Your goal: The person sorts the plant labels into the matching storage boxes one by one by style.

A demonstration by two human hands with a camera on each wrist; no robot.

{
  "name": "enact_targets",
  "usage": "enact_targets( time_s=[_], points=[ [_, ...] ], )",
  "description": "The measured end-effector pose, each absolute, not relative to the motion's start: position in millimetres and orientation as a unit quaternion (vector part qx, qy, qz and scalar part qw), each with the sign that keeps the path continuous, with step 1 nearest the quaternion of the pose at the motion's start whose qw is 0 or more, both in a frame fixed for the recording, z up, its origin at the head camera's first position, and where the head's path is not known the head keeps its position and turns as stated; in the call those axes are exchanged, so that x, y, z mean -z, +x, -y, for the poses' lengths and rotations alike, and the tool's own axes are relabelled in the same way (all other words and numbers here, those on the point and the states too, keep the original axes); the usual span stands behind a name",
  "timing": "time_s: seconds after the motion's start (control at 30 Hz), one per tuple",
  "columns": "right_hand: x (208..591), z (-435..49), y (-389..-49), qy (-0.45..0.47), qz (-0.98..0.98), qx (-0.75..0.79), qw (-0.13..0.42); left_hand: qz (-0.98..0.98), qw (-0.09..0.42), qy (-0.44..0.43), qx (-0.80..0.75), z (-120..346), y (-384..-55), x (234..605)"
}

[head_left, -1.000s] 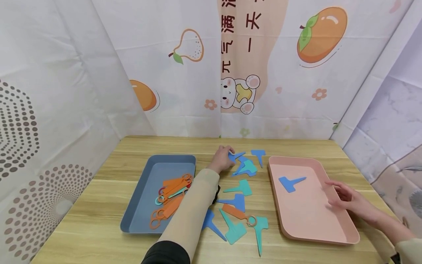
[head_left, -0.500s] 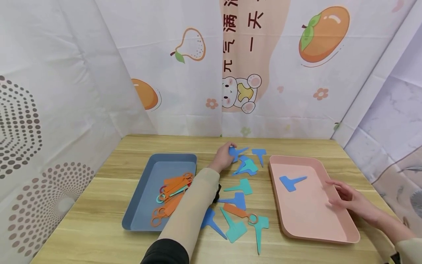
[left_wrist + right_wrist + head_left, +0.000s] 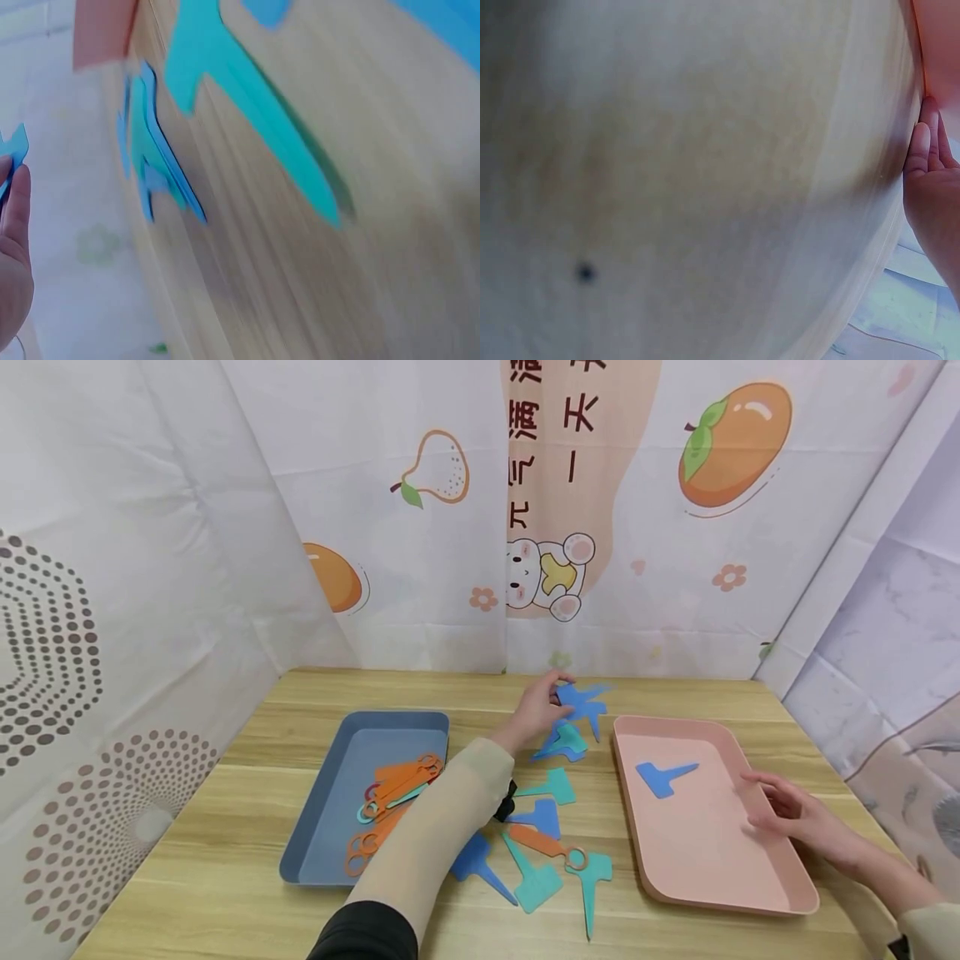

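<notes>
My left hand [image 3: 536, 708] pinches a blue T-shaped plant label [image 3: 574, 696] at the back of the table. In the left wrist view, this hand [image 3: 15, 255] shows at the left edge with the label [image 3: 15, 144] raised. The held label partly covers another blue label [image 3: 594, 718] in the head view. Just below lie a teal label [image 3: 570, 739] and blue ones, overlapping. My right hand [image 3: 802, 818] touches the right rim of the pink tray [image 3: 720, 868], fingers loosely bent. A single blue label [image 3: 662, 778] lies in that tray.
A blue-grey tray [image 3: 318, 827] at left holds several orange ring-ended pieces [image 3: 401, 781], partly hidden by my left arm. Between the trays lie teal labels [image 3: 537, 885], blue labels [image 3: 543, 817] and an orange ring-ended piece [image 3: 534, 840]. A printed curtain [image 3: 420, 577] hangs behind the table.
My left hand has moved right and slightly up, carrying the blue plant label over toward the other blue label at the back. My right hand has stayed at the pink tray's rim.
</notes>
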State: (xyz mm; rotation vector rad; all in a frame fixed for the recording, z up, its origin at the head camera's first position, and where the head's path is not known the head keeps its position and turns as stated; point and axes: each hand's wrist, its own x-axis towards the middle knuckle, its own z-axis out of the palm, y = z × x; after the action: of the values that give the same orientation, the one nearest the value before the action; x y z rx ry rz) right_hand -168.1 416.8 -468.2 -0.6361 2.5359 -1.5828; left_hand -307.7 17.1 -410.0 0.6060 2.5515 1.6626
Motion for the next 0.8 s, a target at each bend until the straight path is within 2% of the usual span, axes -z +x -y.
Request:
enact_targets(
  time_s=[0.4, 0.8],
  points=[
    [468, -417, -167, -0.213, -0.816, 0.535, 0.049, -0.795, 0.101, 0.267, -0.536, -57, -279, 404],
    [469, -418, -168, -0.211, -0.814, 0.538, 0.059, -0.815, 0.162, 0.395, -0.390, -90, -249, 413]
  ],
)
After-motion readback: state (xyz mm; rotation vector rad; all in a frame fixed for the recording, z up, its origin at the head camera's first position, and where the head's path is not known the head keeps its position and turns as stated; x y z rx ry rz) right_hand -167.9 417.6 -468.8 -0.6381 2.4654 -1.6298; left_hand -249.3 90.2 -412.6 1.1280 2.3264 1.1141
